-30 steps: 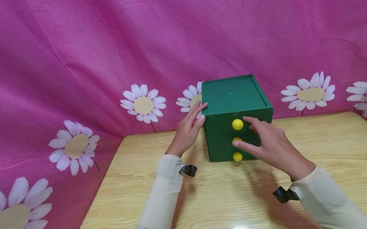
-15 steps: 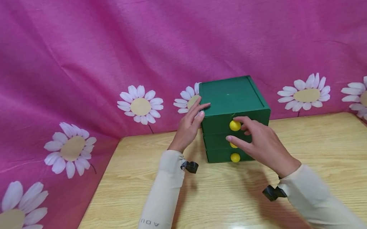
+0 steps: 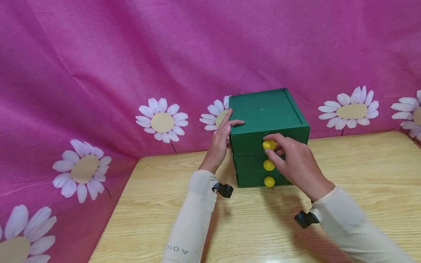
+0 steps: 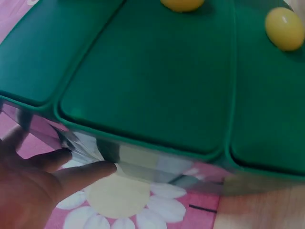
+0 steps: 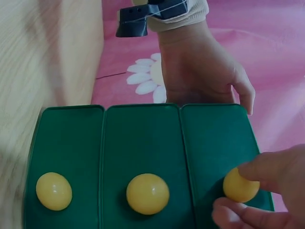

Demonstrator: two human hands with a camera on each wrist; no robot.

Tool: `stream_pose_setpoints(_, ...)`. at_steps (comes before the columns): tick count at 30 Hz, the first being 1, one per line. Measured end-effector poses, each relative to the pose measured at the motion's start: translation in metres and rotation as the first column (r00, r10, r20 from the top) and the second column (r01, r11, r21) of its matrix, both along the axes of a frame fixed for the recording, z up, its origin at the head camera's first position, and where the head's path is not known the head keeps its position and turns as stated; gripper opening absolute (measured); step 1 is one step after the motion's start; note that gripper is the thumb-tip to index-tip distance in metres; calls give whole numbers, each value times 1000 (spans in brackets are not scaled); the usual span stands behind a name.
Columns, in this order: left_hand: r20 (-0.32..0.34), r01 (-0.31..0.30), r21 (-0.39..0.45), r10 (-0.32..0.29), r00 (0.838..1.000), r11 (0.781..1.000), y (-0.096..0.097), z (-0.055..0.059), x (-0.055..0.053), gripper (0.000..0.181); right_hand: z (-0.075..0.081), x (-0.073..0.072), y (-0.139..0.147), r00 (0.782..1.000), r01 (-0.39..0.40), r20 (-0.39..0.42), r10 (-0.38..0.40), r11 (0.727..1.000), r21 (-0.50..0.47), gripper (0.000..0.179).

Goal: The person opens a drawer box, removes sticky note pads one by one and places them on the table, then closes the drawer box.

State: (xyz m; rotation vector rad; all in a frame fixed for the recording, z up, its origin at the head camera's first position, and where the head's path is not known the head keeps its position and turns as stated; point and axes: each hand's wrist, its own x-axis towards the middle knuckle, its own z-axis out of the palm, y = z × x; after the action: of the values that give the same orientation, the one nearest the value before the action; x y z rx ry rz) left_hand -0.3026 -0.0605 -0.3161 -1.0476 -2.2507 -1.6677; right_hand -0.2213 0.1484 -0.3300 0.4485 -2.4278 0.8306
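A green box of three stacked drawers (image 3: 266,110) stands on the table, each drawer front bearing a round yellow knob. My right hand (image 3: 300,165) has its thumb and index finger around the top knob (image 3: 269,144), pinching it; the right wrist view shows this knob (image 5: 240,186) between the fingertips. Below it, the middle knob (image 3: 269,165) and bottom knob (image 3: 269,181) are untouched. My left hand (image 3: 217,147) rests with extended fingers against the box's left side, one finger over the top edge. In the left wrist view, those fingers (image 4: 88,176) lie beside the side wall. All drawers sit closed.
The light wooden table (image 3: 172,209) reaches around the box to a pink cloth (image 3: 203,45) with white daisies, which hangs behind and at the left. A black camera mount (image 3: 224,190) sits at the left wrist, another (image 3: 306,219) at the right.
My right hand has moved left to the top knob, and its thumb and index finger have closed around it. The left hand has shifted slightly, its finger reaching further over the top edge.
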Motion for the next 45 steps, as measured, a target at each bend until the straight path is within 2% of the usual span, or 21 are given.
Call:
stream_pose_setpoints(6,-21,-27,-3,27,999,1000,-1,-5,0,43,-5,-5,-3,998,8,-65,-10,1000,-18,29)
stream_pose_setpoints(14,11,15,-19,-15,1000,1000,0,-5,-1,43,-7,-4,-5,996,21,-85,-25,999,-46,29)
stream_pose_setpoints(22,35,39,119,-43,998,992,9,-10,1,44,-7,-2,-3,995,20,-98,-25,998,-52,27)
stream_pose_setpoints(27,47,41,131,-47,998,990,10,-12,0,45,-8,2,-4,994,23,-101,-29,998,-58,28)
stream_pose_setpoints(35,64,21,120,-29,998,993,10,-38,-24,46,-10,12,-6,996,23,-79,-27,998,-57,31)
stream_pose_setpoints(38,60,20,117,-27,998,993,10,-40,-26,48,-10,15,-7,995,25,-92,-30,998,-53,31)
stream_pose_setpoints(45,39,23,105,-27,999,994,9,-37,-25,46,-9,21,-8,995,24,-101,-29,999,-47,31)
